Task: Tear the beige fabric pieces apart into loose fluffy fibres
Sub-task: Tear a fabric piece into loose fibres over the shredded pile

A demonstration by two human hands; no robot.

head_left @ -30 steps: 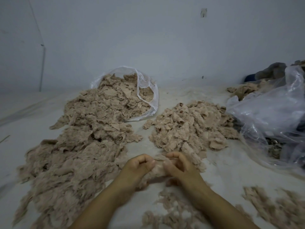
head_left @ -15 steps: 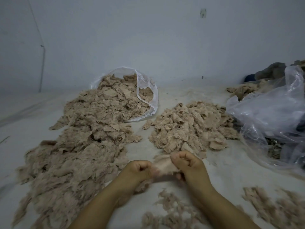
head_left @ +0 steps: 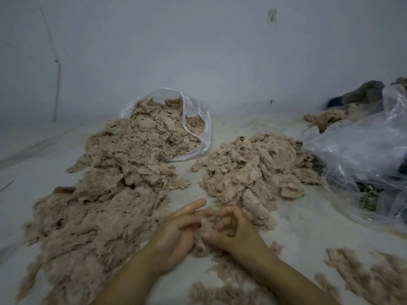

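Note:
Between my hands sits a small tuft of beige fabric point(head_left: 203, 235), half pulled into fluff. My right hand point(head_left: 234, 227) curls its fingers round the tuft's right side. My left hand point(head_left: 176, 232) lies against its left side with fingers stretched out straight, the forefinger pointing away. Just beyond the hands is a heap of flat beige fabric pieces point(head_left: 253, 168). A long, bigger heap of beige fabric and fluff point(head_left: 99, 205) runs down the left. Loose fibres point(head_left: 220, 289) lie under my wrists.
An open clear plastic bag point(head_left: 195, 119) at the back spills fabric onto the left heap. A large crumpled clear bag point(head_left: 363, 155) fills the right side, with dark cloth point(head_left: 363, 91) behind it. More loose fibres point(head_left: 363, 274) lie at the lower right. A pale wall closes the back.
The flat piece stretched between both hands has bunched into a fluffy tuft. My left hand's fingers have straightened out, and both hands have come closer together.

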